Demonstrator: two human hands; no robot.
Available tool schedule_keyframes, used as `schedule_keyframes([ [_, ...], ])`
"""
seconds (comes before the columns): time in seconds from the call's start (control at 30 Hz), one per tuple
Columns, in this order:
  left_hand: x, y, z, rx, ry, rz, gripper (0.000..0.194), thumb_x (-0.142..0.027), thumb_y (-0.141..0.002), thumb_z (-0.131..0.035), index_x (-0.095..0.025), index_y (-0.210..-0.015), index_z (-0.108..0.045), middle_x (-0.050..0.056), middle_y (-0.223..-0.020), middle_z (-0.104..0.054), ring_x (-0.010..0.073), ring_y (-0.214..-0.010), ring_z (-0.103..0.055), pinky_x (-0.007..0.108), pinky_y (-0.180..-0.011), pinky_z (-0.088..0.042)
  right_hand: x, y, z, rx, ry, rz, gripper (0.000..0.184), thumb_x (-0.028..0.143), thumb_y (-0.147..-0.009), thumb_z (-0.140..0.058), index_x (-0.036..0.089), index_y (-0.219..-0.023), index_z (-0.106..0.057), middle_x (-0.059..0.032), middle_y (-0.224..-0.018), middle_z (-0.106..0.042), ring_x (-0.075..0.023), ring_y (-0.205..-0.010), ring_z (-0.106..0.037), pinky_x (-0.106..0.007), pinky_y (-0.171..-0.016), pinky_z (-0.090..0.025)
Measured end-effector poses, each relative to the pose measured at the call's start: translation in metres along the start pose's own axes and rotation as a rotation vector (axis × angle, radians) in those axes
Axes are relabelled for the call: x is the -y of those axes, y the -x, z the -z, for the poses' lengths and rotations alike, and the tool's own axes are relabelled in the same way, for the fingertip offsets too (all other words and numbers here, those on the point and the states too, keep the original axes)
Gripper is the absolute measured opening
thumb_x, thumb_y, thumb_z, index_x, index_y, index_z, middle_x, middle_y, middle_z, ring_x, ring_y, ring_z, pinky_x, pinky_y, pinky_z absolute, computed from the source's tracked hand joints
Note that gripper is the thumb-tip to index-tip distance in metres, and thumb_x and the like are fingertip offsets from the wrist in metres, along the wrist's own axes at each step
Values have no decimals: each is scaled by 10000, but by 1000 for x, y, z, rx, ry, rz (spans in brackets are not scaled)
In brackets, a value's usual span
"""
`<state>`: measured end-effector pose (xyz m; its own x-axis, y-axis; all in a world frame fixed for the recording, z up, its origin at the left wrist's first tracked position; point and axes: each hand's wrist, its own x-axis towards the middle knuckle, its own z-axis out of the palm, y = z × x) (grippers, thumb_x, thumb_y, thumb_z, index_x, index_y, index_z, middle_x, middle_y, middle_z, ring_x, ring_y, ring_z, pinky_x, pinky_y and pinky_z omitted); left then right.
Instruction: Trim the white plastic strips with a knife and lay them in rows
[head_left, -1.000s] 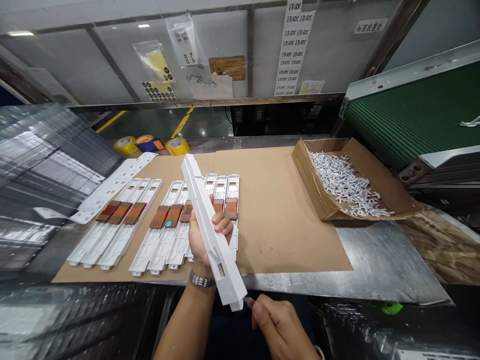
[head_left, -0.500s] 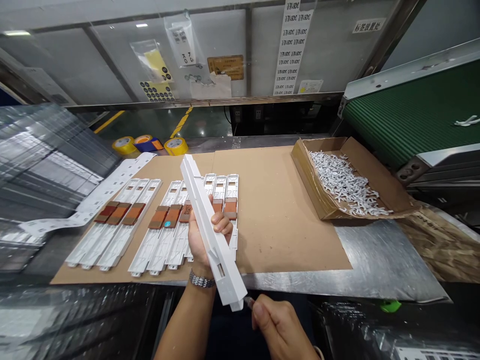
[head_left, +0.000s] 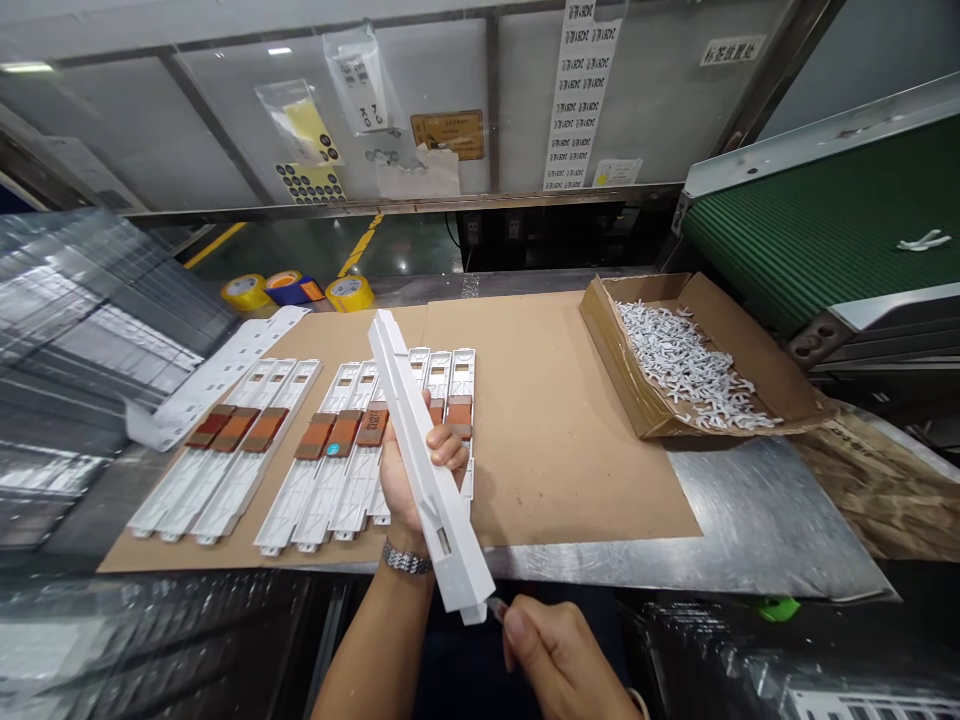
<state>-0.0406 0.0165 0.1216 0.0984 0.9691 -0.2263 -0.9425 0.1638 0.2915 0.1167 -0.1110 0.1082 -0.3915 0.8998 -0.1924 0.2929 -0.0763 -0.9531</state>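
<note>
Steel worktop (head_left: pixel 757 510) across the view, green belt conveyor (head_left: pixel 817 225) at right. Panel (head_left: pixel 187 130) behind the worktop carries the notices. Sign at upper right (head_left: pixel 733 50) reads 标签放置处. Long paper strip (head_left: pixel 581 90) hangs near it, repeated printed code, too small to read. Brass-coloured plate (head_left: pixel 447 134) also illegible. Yellow tape rolls (head_left: pixel 349 293) lie beyond the back edge.

Large cardboard sheet (head_left: pixel 570 470) covers much of the worktop. Cardboard tray (head_left: pixel 600 340) sits at its right end, heaped with small white plastic clips (head_left: pixel 682 365). Left part of the sheet: rows of white plastic strips (head_left: pixel 225 480), laid side by side, long axes pointing away from the person. Most have brown pads (head_left: pixel 319 435); one pad has a blue dot (head_left: pixel 333 449). Markings on the pads can't be read.

White plastic bar (head_left: pixel 411 440) is held above the rows, off the sheet. Long axis tilted, far end up and left, near end down toward the person, just past the worktop's front edge. Left grip (head_left: pixel 416 475) is closed round the bar's middle, palm under it, wristwatch (head_left: pixel 407 558) below. Right grip (head_left: pixel 559 660) is pinched on a small metal tip (head_left: pixel 495 607) touching the bar's near end; the rest of the tool is hidden.
</note>
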Motion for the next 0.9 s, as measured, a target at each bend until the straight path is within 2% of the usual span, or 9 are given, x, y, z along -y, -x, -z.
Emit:
schedule_keyframes([
  [0.27, 2, 0, -3, -36, -10, 13, 407, -409, -905, -271, -190, -1015, -596, -47, -552, -365, 63, -439, -369, 180, -449, -352, -3, 0, 0, 24, -12, 7, 558, 543, -926, -237, 175, -590, -487, 34, -491, -385, -73, -461, -386, -202, -475, -267],
  [0.37, 2, -3, -4, -61, -29, 3, 388, -403, -898, -284, -195, -995, -597, -42, -557, -375, 71, -450, -377, 190, -458, -363, -4, 2, -2, 88, 5, 37, 572, 559, -920, -230, 178, -596, -505, 24, -504, -422, -80, -477, -430, -206, -486, -276],
  [0.5, 1, -3, -2, -79, -62, -50, 385, -419, -862, -339, -168, -1031, -577, 2, -639, -470, 108, -549, -469, 255, -548, -448, -10, 5, -1, 106, -91, 20, 561, 593, -902, -259, 186, -637, -540, 31, -504, -396, -86, -476, -415, -210, -490, -299],
  [0.6, -2, 4, 1, -82, -110, -77, 403, -405, -808, -431, -145, -1094, -545, 60, -802, -569, 208, -746, -574, 436, -699, -509, -17, 9, 7, -23, -218, -11, 532, 567, -916, -251, 179, -812, -599, 40, -515, -379, -95, -480, -403, -214, -493, -339],
  [0.67, -3, 10, 3, -101, -199, -93, 354, -354, -750, -537, -184, -1059, -554, 52, -864, -603, 287, -874, -596, 549, -768, -492, -21, 11, 14, -174, -215, 4, 482, 503, -940, -253, 181, -972, -610, 8, -616, -485, -115, -569, -487, -241, -594, -419],
  [0.7, -3, 12, 4, -122, -264, -109, 331, -337, -715, -599, -204, -1016, -563, 36, -859, -614, 312, -907, -599, 569, -777, -491, -22, 12, 18, -251, -178, 20, 442, 464, -948, -266, 192, -1041, -602, -16, -708, -541, -125, -632, -527, -261, -661, -446],
  [0.8, 0, 17, 4, -198, -425, -176, 384, -359, -599, -763, -219, -890, -555, 0, -801, -628, 342, -922, -615, 533, -746, -528, -23, 11, 24, -400, 17, 90, 329, 352, -947, -341, 224, -1163, -554, -67, -957, -586, -154, -821, -582, -280, -779, -468],
  [0.9, 6, 19, 3, -248, -477, -245, 457, -363, -556, -804, -228, -876, -506, -42, -727, -609, 313, -849, -645, 482, -694, -556, -25, 6, 23, -498, 236, 171, 290, 263, -933, -386, 220, -1181, -531, -72, -961, -585, -168, -877, -586, -261, -759, -481],
])
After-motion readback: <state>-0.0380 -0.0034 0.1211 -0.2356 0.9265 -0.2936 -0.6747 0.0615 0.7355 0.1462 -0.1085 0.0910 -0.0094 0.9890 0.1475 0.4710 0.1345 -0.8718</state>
